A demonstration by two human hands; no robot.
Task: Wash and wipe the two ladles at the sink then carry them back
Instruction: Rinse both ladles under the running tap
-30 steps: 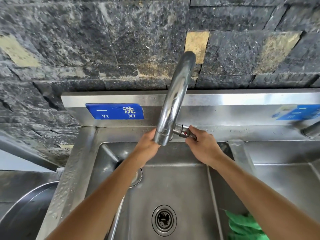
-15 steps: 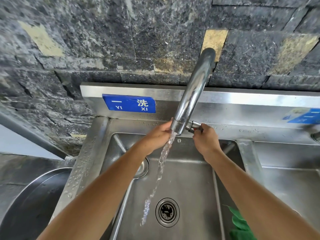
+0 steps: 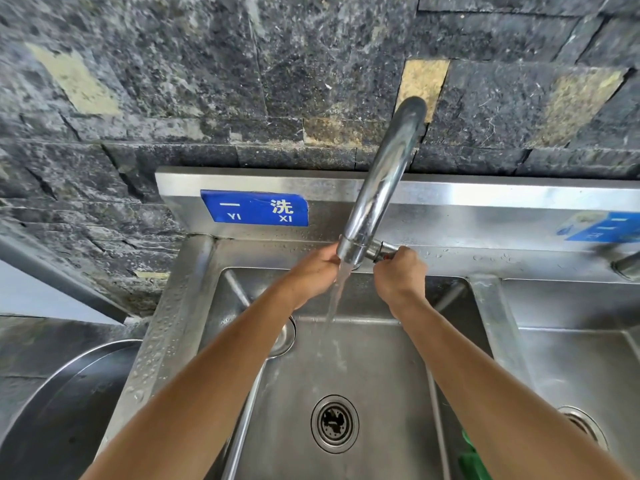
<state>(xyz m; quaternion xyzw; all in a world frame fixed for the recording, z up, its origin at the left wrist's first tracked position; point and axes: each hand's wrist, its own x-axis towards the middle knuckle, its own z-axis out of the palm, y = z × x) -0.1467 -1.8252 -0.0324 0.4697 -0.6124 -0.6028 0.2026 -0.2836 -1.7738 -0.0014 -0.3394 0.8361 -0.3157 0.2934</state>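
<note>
My left hand (image 3: 317,268) is closed around the mouth of the curved steel faucet spout (image 3: 381,188). My right hand (image 3: 398,275) grips the small faucet handle (image 3: 382,249) just right of the spout. Water (image 3: 334,303) runs from the spout into the left sink basin (image 3: 374,375). One steel ladle lies in that basin: its bowl (image 3: 285,336) peeks out beside my left forearm, and its handle (image 3: 242,424) runs toward me. A second thin steel handle (image 3: 437,407) lies along the basin's right side, partly under my right arm.
A green cloth (image 3: 471,459) lies at the basin's near right corner. The drain (image 3: 334,424) sits in the middle of the floor. A second basin (image 3: 588,358) is to the right, a large steel bowl (image 3: 62,410) to the left. A dark stone wall rises behind.
Water began flowing from the spout after my right hand turned the handle, and it now runs in a steady stream. Both hands stay on the faucet.
</note>
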